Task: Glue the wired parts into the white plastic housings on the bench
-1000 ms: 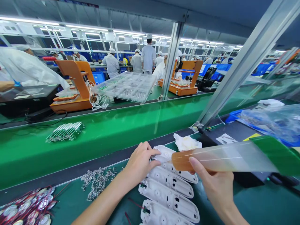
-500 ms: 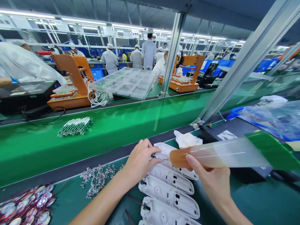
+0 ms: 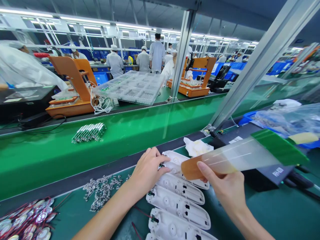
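My right hand (image 3: 227, 186) is wrapped around a translucent bottle (image 3: 232, 156) of amber liquid with a green end, held nearly level. The bottle's amber end points down-left over a white plastic housing (image 3: 172, 156), and its tip is hidden. Thumb and fingers of my left hand (image 3: 147, 170) are pinched at the left end of that housing. Below it, more long white housings (image 3: 178, 203) lie side by side in a row, some with small green boards and red wires at their left ends.
Small metal parts (image 3: 101, 190) lie left of my forearm, with round discs on red wires (image 3: 27, 220) beyond. A green conveyor belt (image 3: 140, 133) carries stacked circuit boards (image 3: 89, 132). A crumpled white tissue (image 3: 197, 147), a black device (image 3: 272, 173) and a slanted metal post (image 3: 250, 66) stand right.
The stacked circuit boards have moved right along the belt. The green end of the bottle has shifted up and left. My left hand stays at the same housing.
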Tool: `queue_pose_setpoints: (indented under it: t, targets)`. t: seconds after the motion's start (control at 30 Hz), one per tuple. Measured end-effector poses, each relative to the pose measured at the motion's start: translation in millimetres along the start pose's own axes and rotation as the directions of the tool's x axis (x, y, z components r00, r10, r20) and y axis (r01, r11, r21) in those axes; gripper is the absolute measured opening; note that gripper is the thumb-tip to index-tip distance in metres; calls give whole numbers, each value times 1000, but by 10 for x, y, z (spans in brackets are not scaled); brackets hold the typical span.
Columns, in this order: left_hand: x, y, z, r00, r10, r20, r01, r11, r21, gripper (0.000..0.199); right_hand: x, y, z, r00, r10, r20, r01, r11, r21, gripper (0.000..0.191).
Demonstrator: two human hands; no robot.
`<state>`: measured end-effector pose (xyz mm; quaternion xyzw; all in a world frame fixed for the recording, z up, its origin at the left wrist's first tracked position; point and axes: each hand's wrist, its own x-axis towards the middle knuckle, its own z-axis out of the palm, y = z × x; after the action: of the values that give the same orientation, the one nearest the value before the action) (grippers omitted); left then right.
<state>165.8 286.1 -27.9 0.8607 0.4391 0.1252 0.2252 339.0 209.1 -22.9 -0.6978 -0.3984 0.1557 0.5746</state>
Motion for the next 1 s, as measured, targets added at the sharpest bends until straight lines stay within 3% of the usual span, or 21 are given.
queue_pose_setpoints:
  t: [0.4, 1.0]
  targets:
    - [2, 7, -8, 1000, -12, 15, 12, 1000, 4, 27, 0, -8, 17, 998, -33, -50, 32, 999, -22, 33]
    - [-2, 0, 1, 1000, 7, 4, -7, 1000, 8, 28, 31, 10, 2, 999, -40, -36, 39, 999, -22, 35]
